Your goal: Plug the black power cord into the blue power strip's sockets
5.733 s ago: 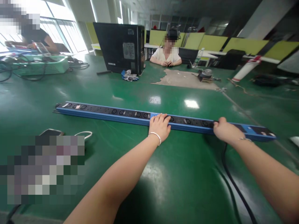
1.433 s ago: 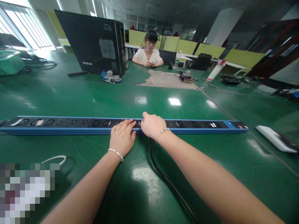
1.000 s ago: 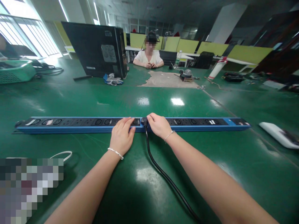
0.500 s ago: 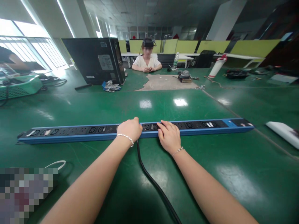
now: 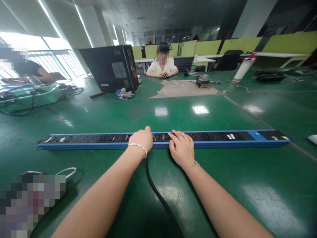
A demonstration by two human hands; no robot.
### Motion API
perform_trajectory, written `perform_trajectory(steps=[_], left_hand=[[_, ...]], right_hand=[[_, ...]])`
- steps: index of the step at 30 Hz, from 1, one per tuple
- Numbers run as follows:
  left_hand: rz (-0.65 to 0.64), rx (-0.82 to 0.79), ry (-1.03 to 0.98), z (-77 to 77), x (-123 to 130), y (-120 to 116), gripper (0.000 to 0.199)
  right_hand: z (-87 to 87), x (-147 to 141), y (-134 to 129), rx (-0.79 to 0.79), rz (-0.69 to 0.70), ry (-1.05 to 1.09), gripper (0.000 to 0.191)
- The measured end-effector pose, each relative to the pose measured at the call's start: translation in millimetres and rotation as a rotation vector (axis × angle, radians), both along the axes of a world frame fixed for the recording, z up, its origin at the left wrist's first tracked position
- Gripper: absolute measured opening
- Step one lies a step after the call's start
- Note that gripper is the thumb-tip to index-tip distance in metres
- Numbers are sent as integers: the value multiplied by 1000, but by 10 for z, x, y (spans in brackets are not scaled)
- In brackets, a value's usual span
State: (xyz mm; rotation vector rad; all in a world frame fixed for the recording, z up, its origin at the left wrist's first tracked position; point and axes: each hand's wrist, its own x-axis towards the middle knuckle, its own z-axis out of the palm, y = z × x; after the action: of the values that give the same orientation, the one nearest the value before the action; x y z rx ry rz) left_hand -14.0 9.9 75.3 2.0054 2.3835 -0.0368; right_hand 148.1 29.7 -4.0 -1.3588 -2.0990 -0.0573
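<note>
Looking at long slim pwr strip [image 5: 161, 144], lying flat across bench [image 5: 109, 115] right in front, spanning most of the view L to R. Showing blue long edges, blk top face, row of inset sockets in mixed shapes, white labels at L end and R of ctr, blue panel nr R end.

Curling L hand [image 5: 141, 141] closed over mid-strip, gripping top end of blk cable [image 5: 158, 194]; not seeing that end itself, hidden by hand. Resting R hand [image 5: 182, 148] just beside it, fingers part bent & slightly spread, touching strip face, gripping nothing. Wearing thin silver bracelets [image 5: 138, 145], one per wrist.

Seeing cable as smooth, round, curving down to bottom of view. Reading strip as straight, hard-edged bar.

Noting bench as glossy green, lightly scratched, mirroring ceiling lights. Spotting at far side: big blk PC-type case [image 5: 106, 69], crumpled gloves [image 5: 125, 95] beside it, ragged-edged tan sheet [image 5: 183, 88], clear bottle [image 5: 193, 65], white roll [image 5: 244, 68] w/ red top, leaning. Also seeing mint perforated plastic basket [image 5: 37, 97] at L, pixelated item [image 5: 37, 198] nr L, w/ white cord loop.

Facing seated co-worker [image 5: 162, 67] in white top across bench, second person [image 5: 37, 70] far L by windows, yellow-green partitions [image 5: 240, 44] behind
</note>
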Motion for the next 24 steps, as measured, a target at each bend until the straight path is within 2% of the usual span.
perform_trajectory(steps=[11,14,16,20,22,24], left_hand=[[116,80,-47,-85,-20,-55,29],[129,77,-51,-44,21,-79,29],[161,117,-62,95,67,-112,30],[175,380,-62,582,66,-153,36],[180,411,-28,764,-61,-154,34],[231,377,-3,809,-280,-164,33]], right_hand=[[5,-30,-7,-12,-11,34,33],[16,-39,-14,-26,-26,25,34],[17,-41,-17,-30,-32,11,34],[8,-36,-19,-30,-33,-5,34],[2,-31,-17,-29,-33,5,34],[-3,-28,-13,-26,-28,17,34]])
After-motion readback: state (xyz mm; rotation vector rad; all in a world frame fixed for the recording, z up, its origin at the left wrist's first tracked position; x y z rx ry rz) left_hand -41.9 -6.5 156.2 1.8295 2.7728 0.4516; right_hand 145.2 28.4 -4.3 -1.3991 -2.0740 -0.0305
